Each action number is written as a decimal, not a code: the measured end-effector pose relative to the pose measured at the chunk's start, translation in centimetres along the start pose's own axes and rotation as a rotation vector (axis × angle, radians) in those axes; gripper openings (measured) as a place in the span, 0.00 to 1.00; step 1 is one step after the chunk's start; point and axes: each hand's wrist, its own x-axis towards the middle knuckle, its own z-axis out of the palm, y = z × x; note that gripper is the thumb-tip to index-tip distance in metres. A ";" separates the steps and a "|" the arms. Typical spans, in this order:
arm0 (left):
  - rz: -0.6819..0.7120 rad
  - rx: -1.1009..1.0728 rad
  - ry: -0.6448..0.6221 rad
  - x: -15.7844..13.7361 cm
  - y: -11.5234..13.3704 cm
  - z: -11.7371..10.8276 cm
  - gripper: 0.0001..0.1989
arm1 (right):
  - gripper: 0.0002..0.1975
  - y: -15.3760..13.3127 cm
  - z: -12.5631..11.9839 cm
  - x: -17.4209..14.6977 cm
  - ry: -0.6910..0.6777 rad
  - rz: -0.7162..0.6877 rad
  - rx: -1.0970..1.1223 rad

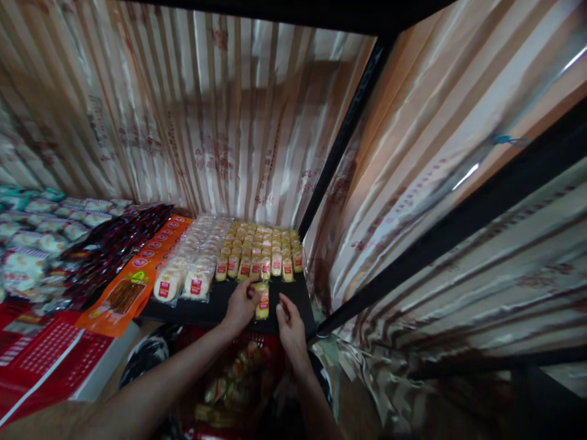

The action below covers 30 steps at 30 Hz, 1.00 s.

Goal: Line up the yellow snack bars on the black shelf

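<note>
A small yellow packaged cake (263, 304) in clear wrap with a red label is at the front edge of the black shelf (220, 307). My left hand (239, 307) pinches its left side with thumb and forefinger. On the other side, my right hand (290, 325) is held a little apart from the packet, fingers loosely curved and nothing visible in them. Just behind both hands are rows of the same yellow packaged cakes (266, 267), labels facing me. In my lap area, a red basket (183, 348) contains more wrapped yellow pieces (232, 379), partly in shadow.
To the left lie white round wrapped cakes (198, 282), orange snack bags (128, 298), dark shiny packets (123, 244) and white-and-purple bags (25, 269). A red crate (50, 354) is at lower left. Black metal posts (346, 137) and striped sheeting (257, 110) enclose the shelf.
</note>
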 end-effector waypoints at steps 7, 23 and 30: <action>0.080 0.008 0.002 3.6 2.3 1.6 0.15 | 0.22 2.7 0.5 6.3 0.234 -0.202 -0.471; 0.225 0.104 -0.031 10.4 5.7 10.4 0.15 | 0.21 3.5 1.8 6.7 0.241 -0.216 -0.625; 0.296 0.339 -0.101 10.9 5.3 12.0 0.15 | 0.20 3.1 1.6 6.5 0.236 -0.204 -0.579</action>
